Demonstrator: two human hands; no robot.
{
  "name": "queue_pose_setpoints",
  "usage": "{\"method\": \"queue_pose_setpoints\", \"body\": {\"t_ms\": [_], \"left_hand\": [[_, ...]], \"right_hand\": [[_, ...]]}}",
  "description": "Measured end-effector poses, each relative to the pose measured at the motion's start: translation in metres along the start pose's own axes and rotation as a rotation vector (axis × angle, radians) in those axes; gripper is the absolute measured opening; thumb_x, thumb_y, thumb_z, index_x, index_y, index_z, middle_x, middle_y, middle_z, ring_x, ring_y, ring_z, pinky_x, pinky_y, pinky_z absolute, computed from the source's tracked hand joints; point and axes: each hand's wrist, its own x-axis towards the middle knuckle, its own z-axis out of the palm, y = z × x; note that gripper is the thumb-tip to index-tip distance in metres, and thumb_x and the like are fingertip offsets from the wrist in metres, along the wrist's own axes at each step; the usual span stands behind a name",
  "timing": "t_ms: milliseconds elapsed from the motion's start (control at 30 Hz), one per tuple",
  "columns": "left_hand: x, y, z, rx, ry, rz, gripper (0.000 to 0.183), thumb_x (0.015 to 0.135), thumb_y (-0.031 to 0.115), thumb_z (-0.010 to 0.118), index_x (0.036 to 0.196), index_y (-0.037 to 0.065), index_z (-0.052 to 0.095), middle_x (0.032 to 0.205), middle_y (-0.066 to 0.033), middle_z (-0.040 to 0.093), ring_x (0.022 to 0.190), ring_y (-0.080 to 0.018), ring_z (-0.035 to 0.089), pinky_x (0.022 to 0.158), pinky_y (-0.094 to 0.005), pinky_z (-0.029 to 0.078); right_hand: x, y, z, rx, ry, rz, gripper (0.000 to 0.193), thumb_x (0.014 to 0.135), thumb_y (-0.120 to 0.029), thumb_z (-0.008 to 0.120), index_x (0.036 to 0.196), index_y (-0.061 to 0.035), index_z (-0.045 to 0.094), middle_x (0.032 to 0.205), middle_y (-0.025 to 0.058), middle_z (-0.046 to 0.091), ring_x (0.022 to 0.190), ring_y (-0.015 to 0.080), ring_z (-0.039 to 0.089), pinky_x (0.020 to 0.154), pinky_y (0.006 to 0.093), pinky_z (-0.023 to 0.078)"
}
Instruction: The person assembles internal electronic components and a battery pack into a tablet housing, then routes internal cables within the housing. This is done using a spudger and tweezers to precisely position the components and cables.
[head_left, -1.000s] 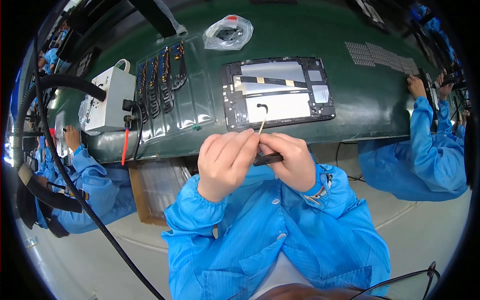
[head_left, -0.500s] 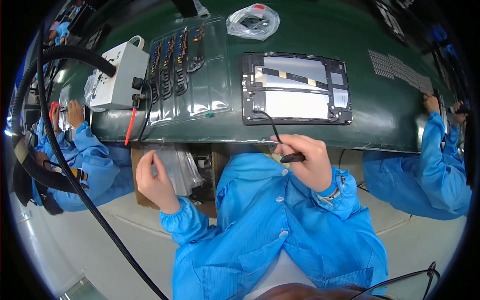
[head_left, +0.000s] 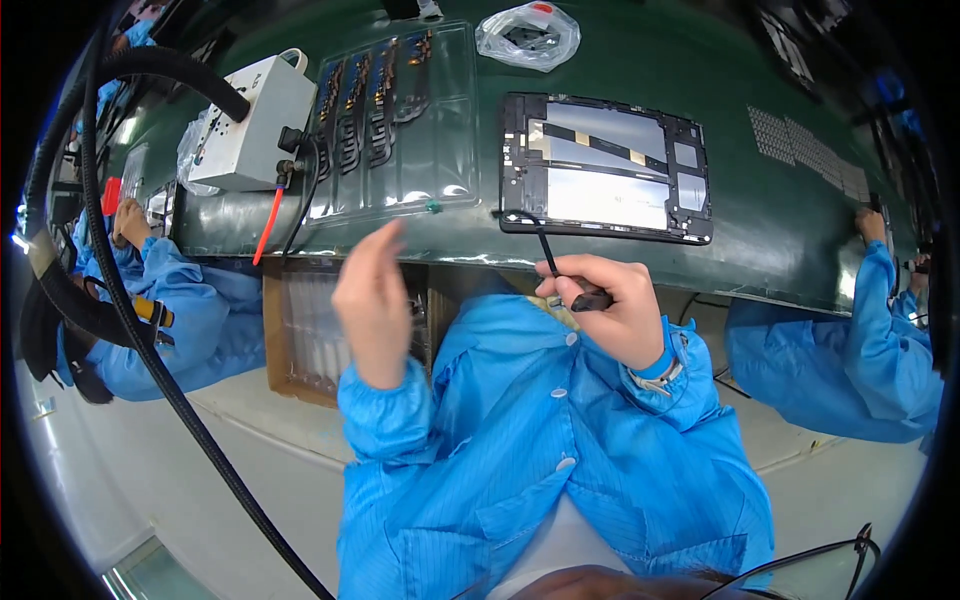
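Note:
A tablet (head_left: 605, 205) with its back cover off lies on the table, its silver battery plates and a dark diagonal ribbon cable showing. My right hand (head_left: 620, 305) is closed round a slim black tool (head_left: 547, 248) with a bent tip. That tip hooks over at the tablet's lower left corner; whether it touches the frame I cannot tell. My left hand (head_left: 372, 305), smeared by motion, is raised over the table's near edge, left of the tablet. Its fingers look stretched out, and I see nothing in them.
Left of the tablet, a clear tray (head_left: 440, 165) holds several dark flex-cable parts (head_left: 385, 100). Beyond it stand a white box (head_left: 250, 120) with hoses and a clear plastic bag (head_left: 528, 38). An open carton (head_left: 290, 385) sits below the table edge. Co-workers in blue (head_left: 860, 330) sit at both sides.
My left hand has come right and up, away from the spot above the carton. My right hand keeps hold of the tool, almost in place. The view has shifted slightly.

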Motion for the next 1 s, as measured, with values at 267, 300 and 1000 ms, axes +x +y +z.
{"method": "queue_pose_setpoints", "body": {"t_ms": [267, 300, 1000], "left_hand": [[0.011, 0.051, 0.04, -0.251, -0.055, 0.267, 0.027, 0.069, -0.002, 0.062, 0.095, 0.001, 0.057, 0.082, -0.0099, 0.062, 0.075, -0.0196, 0.061, 0.061, -0.0266, 0.049], [0.011, 0.051, 0.039, -0.231, -0.061, 0.319, 0.025, 0.068, -0.002, 0.063, 0.093, 0.001, 0.058, 0.079, -0.0101, 0.062, 0.073, -0.02, 0.061, 0.06, -0.0265, 0.049], [0.005, 0.081, 0.051, -0.494, 0.108, 0.32, 0.024, 0.061, -0.007, 0.066, 0.083, 0.0, 0.063, 0.076, -0.0104, 0.061, 0.068, -0.0186, 0.06, 0.058, -0.0237, 0.049]], "right_hand": [[-0.009, -0.007, -0.003, -0.023, 0.027, -0.007, 0.016, 0.078, -0.003, 0.052, 0.092, 0.0035, 0.058, 0.075, 0.014, 0.062, 0.071, 0.0196, 0.063, 0.063, 0.0265, 0.048], [-0.009, -0.008, -0.003, -0.037, 0.017, -0.001, 0.016, 0.078, -0.003, 0.052, 0.092, 0.0034, 0.058, 0.075, 0.014, 0.062, 0.071, 0.0193, 0.063, 0.062, 0.0264, 0.048], [0.013, -0.02, 0.008, -0.2, 0.444, -0.536, 0.021, 0.064, 0.006, 0.065, 0.083, 0.0015, 0.061, 0.075, 0.0132, 0.061, 0.068, 0.0222, 0.062, 0.059, 0.0275, 0.049]]}}
